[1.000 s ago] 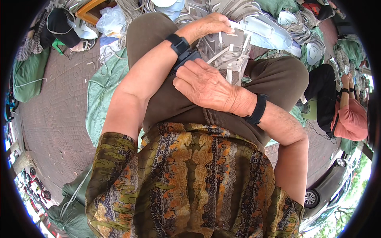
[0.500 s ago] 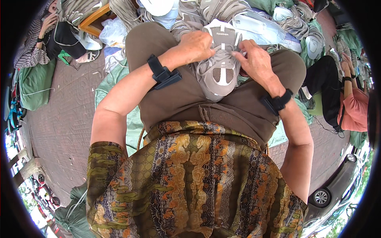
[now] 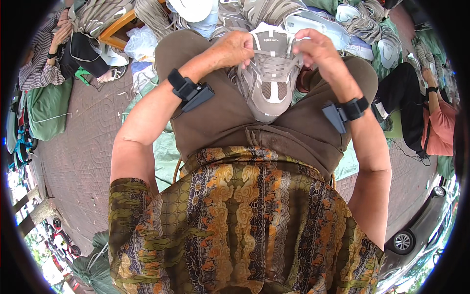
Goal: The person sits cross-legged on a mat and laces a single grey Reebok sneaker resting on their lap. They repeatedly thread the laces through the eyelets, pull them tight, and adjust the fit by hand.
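Note:
A grey and white sneaker [image 3: 267,104] is held between my thighs, its toe toward me and its tongue standing up at the far end. Beside its upper left edge, my left hand [image 3: 237,49] is closed in a pinch on the shoelace [image 3: 265,52]. My right hand [image 3: 319,53] is raised at the upper right edge, fingers bent around another stretch of lace that runs down to the eyelets. The lace crosses the tongue in loose rows. Part of the sneaker's sides is hidden by my hands and legs.
Piles of grey sneakers and laces [image 3: 274,10] lie beyond my knees, with a clear plastic bag [image 3: 140,41] and a wooden frame [image 3: 116,30]. People sit at the left and right. A green sack [image 3: 49,110] stands left; a parked car [image 3: 416,232] is at lower right.
Both hands have moved up and outward from the middle of the lacing toward the sneaker's top. My right hand has lifted, and the lace near the tongue is drawn out to the sides.

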`<action>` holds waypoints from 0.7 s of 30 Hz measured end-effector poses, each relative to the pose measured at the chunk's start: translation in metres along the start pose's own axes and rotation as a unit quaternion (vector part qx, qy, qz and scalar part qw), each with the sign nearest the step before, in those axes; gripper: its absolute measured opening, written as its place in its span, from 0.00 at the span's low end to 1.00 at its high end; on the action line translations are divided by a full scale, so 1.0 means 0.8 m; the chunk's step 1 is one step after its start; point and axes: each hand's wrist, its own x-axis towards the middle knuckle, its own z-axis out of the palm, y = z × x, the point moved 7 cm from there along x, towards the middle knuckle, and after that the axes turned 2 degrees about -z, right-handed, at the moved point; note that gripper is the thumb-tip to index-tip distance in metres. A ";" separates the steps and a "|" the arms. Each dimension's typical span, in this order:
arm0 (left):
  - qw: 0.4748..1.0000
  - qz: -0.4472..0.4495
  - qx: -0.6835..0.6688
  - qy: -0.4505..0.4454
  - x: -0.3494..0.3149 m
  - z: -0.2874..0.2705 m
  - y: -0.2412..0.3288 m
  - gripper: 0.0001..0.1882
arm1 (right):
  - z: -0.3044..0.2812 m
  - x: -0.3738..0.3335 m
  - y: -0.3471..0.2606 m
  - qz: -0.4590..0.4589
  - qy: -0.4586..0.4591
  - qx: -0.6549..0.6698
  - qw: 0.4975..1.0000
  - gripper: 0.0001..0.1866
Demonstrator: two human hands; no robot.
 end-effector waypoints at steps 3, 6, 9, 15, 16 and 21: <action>1.000 -0.014 0.007 -0.013 -0.021 -0.021 0.012 0.07 | -0.022 -0.008 -0.026 0.038 -0.010 0.072 0.997 0.07; 0.999 -0.021 0.032 -0.025 -0.041 -0.041 0.000 0.07 | -0.030 -0.015 -0.050 0.013 -0.021 0.065 0.998 0.09; 0.996 0.002 0.084 -0.001 -0.070 -0.055 -0.002 0.06 | -0.025 -0.033 -0.064 -0.005 -0.012 -0.013 1.000 0.09; 0.931 0.086 0.336 0.110 -0.144 -0.097 0.023 0.05 | 0.008 -0.024 -0.065 -0.064 -0.044 -0.190 0.979 0.07; 0.926 0.070 0.349 0.127 -0.158 -0.108 0.019 0.05 | 0.016 -0.021 -0.063 -0.056 -0.058 -0.200 0.977 0.06; 0.854 0.004 0.480 0.199 -0.238 -0.182 -0.039 0.05 | 0.041 0.012 -0.021 -0.153 -0.173 -0.181 0.956 0.04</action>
